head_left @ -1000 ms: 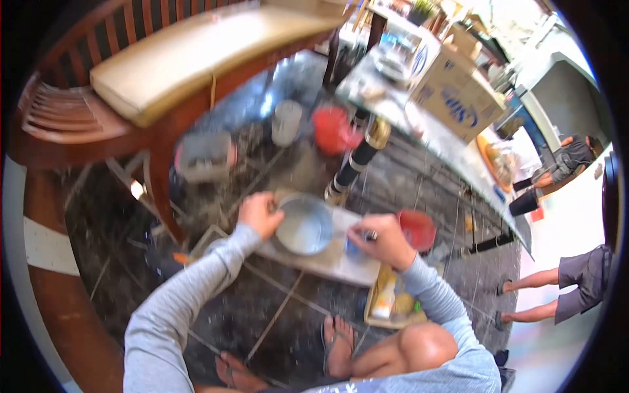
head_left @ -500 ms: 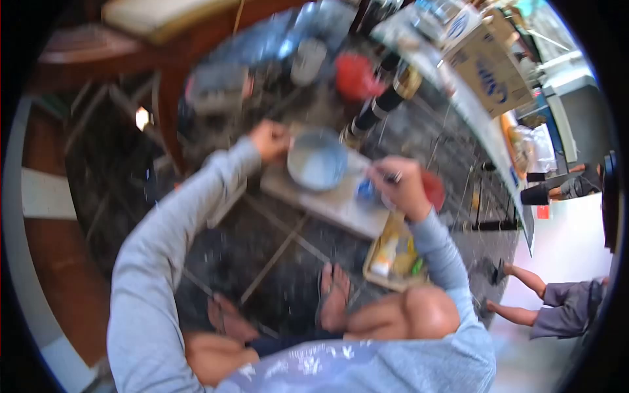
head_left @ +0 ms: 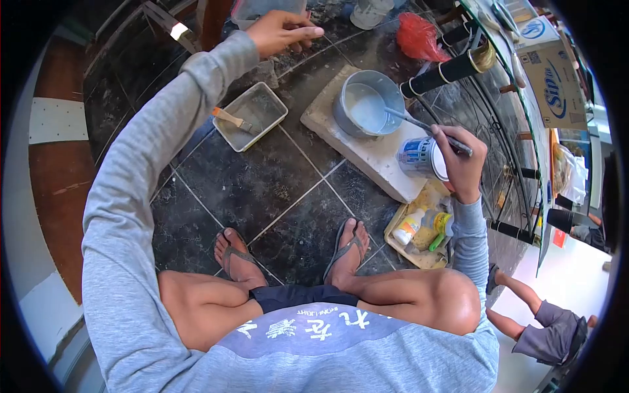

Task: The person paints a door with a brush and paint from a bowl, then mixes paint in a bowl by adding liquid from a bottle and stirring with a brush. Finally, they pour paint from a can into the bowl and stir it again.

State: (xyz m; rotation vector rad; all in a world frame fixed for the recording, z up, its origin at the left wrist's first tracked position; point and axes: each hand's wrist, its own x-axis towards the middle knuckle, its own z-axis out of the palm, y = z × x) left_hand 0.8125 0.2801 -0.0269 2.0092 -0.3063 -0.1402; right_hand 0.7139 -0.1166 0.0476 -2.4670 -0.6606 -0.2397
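My right hand (head_left: pixel 464 157) is closed around the handle of a long stirring tool (head_left: pixel 419 122), whose far end dips into a grey-blue pot (head_left: pixel 341 108) of pale liquid. The pot rests on a pale stone slab (head_left: pixel 367 156). Beside it, a white and blue paint can (head_left: pixel 414 157) lies close to my right hand. My left hand (head_left: pixel 285 33) is raised to the left of the pot, fingers partly spread, with no object visible in it. Below it, a shallow tray (head_left: pixel 255 134) on the floor holds a brush (head_left: pixel 230 119) with an orange handle.
A yellowish tray (head_left: pixel 400 243) with bottles sits near my right knee. A red plastic bag (head_left: pixel 419 38) and a clear tub (head_left: pixel 371 13) lie beyond the pot. At the right are a glass table (head_left: pixel 524 98), a cardboard box (head_left: pixel 555 85) and another person's legs (head_left: pixel 521 288).
My left hand has left the pot's rim and moved away. My right hand has shifted right. The shallow tray with the brush now shows clearly, and the view has shifted.
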